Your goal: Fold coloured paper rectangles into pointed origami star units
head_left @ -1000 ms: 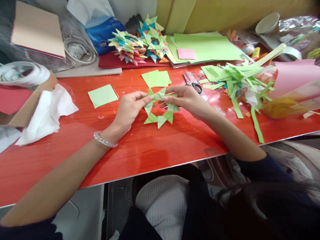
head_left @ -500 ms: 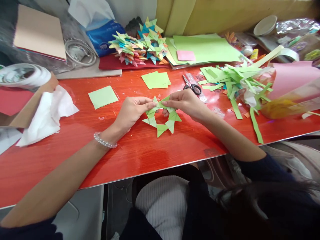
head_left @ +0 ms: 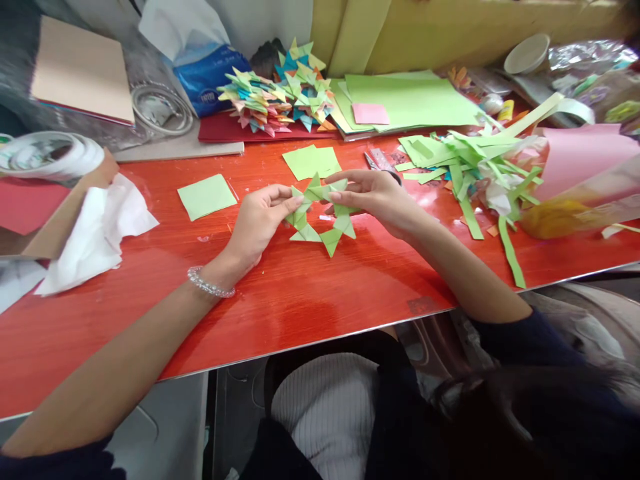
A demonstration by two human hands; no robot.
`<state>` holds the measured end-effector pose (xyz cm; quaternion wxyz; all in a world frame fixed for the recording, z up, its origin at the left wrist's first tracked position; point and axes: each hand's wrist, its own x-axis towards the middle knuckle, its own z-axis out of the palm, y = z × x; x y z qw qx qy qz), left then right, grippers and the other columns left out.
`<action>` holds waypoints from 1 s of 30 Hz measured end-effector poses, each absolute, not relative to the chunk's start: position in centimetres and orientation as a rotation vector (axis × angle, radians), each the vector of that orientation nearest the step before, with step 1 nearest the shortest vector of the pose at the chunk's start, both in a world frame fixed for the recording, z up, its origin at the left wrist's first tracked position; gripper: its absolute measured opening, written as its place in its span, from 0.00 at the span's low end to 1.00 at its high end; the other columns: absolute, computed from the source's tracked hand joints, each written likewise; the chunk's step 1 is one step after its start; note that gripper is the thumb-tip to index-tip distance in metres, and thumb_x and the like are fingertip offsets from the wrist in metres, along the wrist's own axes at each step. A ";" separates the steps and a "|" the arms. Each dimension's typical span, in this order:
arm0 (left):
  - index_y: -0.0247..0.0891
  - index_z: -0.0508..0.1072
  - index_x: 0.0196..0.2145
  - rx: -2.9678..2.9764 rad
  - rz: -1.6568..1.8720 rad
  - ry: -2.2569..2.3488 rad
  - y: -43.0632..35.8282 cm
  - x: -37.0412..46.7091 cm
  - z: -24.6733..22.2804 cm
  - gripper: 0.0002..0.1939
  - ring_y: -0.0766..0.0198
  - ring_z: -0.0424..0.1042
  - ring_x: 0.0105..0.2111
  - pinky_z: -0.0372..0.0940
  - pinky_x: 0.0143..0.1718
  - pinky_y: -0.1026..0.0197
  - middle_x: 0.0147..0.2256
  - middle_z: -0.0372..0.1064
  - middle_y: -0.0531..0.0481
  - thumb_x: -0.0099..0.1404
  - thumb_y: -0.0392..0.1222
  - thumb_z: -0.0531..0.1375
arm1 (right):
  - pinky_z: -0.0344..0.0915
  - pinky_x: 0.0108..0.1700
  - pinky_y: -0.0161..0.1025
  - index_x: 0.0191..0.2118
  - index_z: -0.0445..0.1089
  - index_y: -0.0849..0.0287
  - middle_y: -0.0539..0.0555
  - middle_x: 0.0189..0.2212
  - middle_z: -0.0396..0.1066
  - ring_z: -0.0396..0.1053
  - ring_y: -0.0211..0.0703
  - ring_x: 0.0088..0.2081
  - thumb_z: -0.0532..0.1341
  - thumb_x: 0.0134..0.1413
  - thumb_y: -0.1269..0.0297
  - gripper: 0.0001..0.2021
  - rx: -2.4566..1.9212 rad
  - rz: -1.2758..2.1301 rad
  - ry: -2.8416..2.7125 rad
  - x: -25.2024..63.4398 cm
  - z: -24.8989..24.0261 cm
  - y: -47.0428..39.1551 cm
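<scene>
Between my hands is a green folded-paper star ring, made of several pointed pieces around an open middle. My left hand pinches its left side between thumb and fingers; a clear bead bracelet circles that wrist. My right hand pinches the ring's upper right part, the thumb lying on top. Just behind the ring lie green paper squares, and another green square rests to the left. Scissors lie behind my right hand, which hides most of their handles.
Green paper strips are heaped at the right beside pink paper. Finished multicoloured paper stars and green sheets stand at the back. At the left are crumpled white tissue and tape rolls. The red table's front edge faces me.
The star ring has turned and tilted, with its lower points higher now. My right hand has shifted its hold to the ring's right side. My left hand keeps its pinch at the left.
</scene>
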<state>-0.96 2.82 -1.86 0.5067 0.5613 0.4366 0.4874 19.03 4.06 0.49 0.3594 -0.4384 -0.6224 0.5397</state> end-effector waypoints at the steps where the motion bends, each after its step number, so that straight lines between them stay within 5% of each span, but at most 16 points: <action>1: 0.37 0.76 0.32 1.325 1.205 1.053 2.9 -1.0 -1.9 0.06 0.66 0.72 0.30 0.65 0.32 0.64 0.30 0.75 0.50 0.57 0.40 0.65 | 0.69 0.36 0.38 0.37 0.74 0.61 0.54 0.30 0.76 0.74 0.40 0.32 0.67 0.48 0.56 0.14 -1.127 1.405 -1.594 19.1 0.5 4.2; 9: 0.36 0.77 0.28 1.392 1.079 1.103 2.5 -0.8 -1.5 0.12 0.65 0.70 0.30 0.64 0.36 0.61 0.30 0.74 0.49 0.54 0.49 0.67 | 0.65 0.33 0.39 0.27 0.73 0.63 0.55 0.26 0.74 0.69 0.38 0.28 0.64 0.52 0.52 0.16 -1.150 1.341 -1.773 18.9 0.9 3.5; 17: 0.37 0.77 0.28 1.417 1.052 1.083 2.1 -0.6 -1.4 0.12 0.65 0.71 0.29 0.64 0.34 0.62 0.29 0.75 0.50 0.55 0.49 0.67 | 0.63 0.31 0.38 0.26 0.73 0.61 0.53 0.25 0.73 0.67 0.37 0.28 0.64 0.52 0.52 0.16 -1.152 1.273 -1.841 18.9 0.5 3.6; 24: 0.35 0.74 0.31 1.257 1.179 1.021 2.7 -0.8 -1.8 0.08 0.63 0.74 0.34 0.68 0.38 0.61 0.32 0.76 0.47 0.56 0.42 0.66 | 0.66 0.34 0.36 0.36 0.73 0.61 0.53 0.30 0.73 0.70 0.37 0.32 0.68 0.48 0.57 0.13 -1.139 1.487 -1.653 19.7 0.4 4.5; 30: 0.34 0.75 0.33 1.227 1.119 0.984 2.6 -0.9 -1.7 0.11 0.64 0.75 0.33 0.68 0.37 0.62 0.32 0.76 0.48 0.55 0.44 0.66 | 0.53 0.23 0.33 0.24 0.70 0.62 0.48 0.19 0.63 0.55 0.30 0.22 0.66 0.51 0.56 0.15 -1.153 1.350 -1.762 19.6 0.7 4.3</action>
